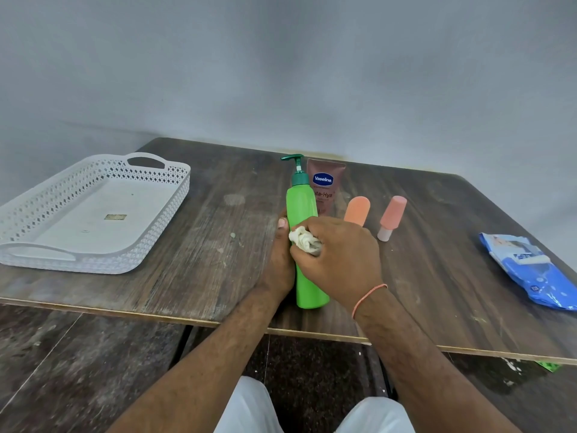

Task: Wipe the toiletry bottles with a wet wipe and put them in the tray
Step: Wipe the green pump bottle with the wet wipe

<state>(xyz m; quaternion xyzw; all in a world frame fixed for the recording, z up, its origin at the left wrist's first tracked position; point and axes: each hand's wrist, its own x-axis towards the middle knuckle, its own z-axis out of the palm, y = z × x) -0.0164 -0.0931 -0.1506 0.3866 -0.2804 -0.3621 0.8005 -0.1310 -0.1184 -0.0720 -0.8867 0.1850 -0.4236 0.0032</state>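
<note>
Centre of frame: a green pump bottle [304, 245] stands upright on the wooden table [203, 245] near its front edge, dark green pump head at the top.
Left hand: the left hand [281, 260] wraps the bottle's left side at mid-height, thumb tip showing against the green wall; its fingers are curled round the body and hold it steady.
Right hand: the right hand [340, 257] is closed on a crumpled wet wipe [304, 240], fingers bunched over it and pressing it to the bottle's front.
Step in hand: wiping this bottle, judged from the wipe lying against its wall; nothing is in the tray yet.
Upper left of frame: a white perforated tray [175, 182] with handle cut-outs lies well apart from the bottle.
Behind the bottle: a brown Vaseline tube [327, 189] stands just beside it, partly hidden.
Right of centre: an orange rounded bottle [357, 210] and a pink capped bottle [392, 217] wait near each other.
Far right: a blue wet wipe pack [527, 270] lies flat by the table's edge.
Handling: the bottle looks like smooth, stiff plastic, likely slick once damp; how full or heavy it is cannot be told.
Where to grip: round the cylindrical body at mid-height seems safest, since the narrow pump neck may turn or depress.
Risk: tall and narrow, it could tip under a sideways rub unless braced.
</note>
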